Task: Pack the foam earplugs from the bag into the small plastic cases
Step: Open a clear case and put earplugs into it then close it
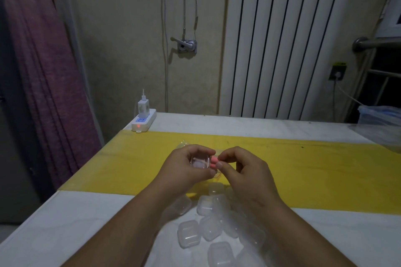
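Dim room light falls on a white table (86,219) crossed by a broad yellow strip (314,165), with a ribbed radiator (282,39) and a purple curtain (43,71) on the wall side and a power strip (143,123) at the far left corner. Over the middle of the yellow strip, the left hand (186,167) curls its fingers and thumb round a small clear case (199,161), held up off the table. Just beside it, the right hand (245,171) pinches pink foam earplugs (213,161), seemingly a pair, between thumb and fingertips, their ends touching the right edge of the case. Whether the lid stands open cannot be told. A bit of crumpled clear film (183,143) shows beyond the left hand, towards the far edge, and may be the bag, though it is too faint to be sure. Towards the near edge, under the forearms, lies a loose heap of cases (188,233), and none of them shows pink inside. By that sign the packing looks to be at an early stage: this pair is not yet seated and closed in, and nearly the whole heap appears left to fill.
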A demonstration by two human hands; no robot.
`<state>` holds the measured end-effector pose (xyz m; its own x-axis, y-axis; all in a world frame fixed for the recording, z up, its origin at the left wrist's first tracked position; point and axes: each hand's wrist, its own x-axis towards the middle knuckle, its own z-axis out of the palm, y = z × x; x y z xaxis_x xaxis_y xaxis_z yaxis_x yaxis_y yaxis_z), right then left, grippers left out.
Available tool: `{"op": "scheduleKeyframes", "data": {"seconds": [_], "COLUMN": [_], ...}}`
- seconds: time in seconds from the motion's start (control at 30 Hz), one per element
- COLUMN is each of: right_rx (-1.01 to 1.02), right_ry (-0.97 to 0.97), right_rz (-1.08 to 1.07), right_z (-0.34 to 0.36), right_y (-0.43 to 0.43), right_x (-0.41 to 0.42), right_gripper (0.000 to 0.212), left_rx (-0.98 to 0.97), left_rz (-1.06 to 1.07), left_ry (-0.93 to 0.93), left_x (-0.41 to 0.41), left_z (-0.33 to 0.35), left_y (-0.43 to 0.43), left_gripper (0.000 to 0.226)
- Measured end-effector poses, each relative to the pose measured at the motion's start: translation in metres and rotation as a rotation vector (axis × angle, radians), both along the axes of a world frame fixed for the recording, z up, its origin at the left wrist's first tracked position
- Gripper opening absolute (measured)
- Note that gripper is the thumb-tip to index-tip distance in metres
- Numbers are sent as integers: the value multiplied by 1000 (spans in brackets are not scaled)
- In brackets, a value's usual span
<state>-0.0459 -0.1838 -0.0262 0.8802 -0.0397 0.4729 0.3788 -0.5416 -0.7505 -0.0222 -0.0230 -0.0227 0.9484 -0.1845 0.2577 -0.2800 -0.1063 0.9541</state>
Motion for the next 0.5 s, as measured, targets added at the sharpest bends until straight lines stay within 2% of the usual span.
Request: {"op": "scheduleKeyframes", "data": {"seconds": [0.17, 0.33, 0.5], "right_rx": [-55, -109, -7], "right_ry": [-25, -88, -17], "right_rz": [-37, -103, -93], "right_z": [-1, -2, -2], "right_y": [-1, 1, 0], "right_x": [1, 4, 5], "right_gripper": [18, 5, 4], "left_rx": [-1, -31, -103], "left_rz": [9, 9, -22], "left_ry": [-15, -12, 23], "left_x": [3, 1, 2], "left_z": [-3, -1, -1], "left_y": [0, 0, 1], "left_gripper": [37, 37, 39]}}
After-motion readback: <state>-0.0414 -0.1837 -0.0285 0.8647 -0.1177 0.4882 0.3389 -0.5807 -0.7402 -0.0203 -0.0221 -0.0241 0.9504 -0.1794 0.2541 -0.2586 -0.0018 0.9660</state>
